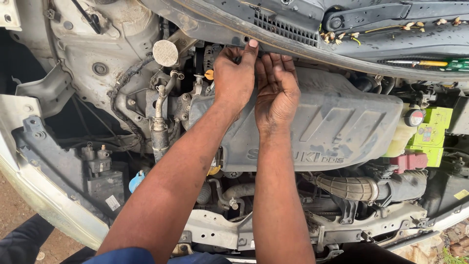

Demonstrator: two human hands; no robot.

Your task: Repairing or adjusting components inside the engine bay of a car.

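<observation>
Fingers (250, 49) first: the left hand (234, 78) has them curled and pressed together at the far edge of the grey plastic engine cover (337, 122), tips tucked under the black cowl panel (293, 29), so whether they pinch anything there I cannot tell. Right beside it, the right hand (276, 90) lies palm-down on the cover, fingers stretched forward and close together, their tips also slipping out of sight beneath the cowl's lip. The two hands touch side by side.

The cover sits in the middle of the engine bay, dusty and dull, with moulded diagonal ribs across its top; its far edge is hidden by the hands and the cowl.

Outward now: a round white-grey cap (165, 53) stands left of the hands, with a corrugated black wiring loom (124, 83) curling below it. To the right, a pale fluid reservoir with a red-ringed cap (414, 117), a green fuse box (432, 132), and a ribbed intake hose (347, 188) nearer the front. A green-handled screwdriver (430, 63) rests on the cowl, partly cut off at the frame's edge.
</observation>
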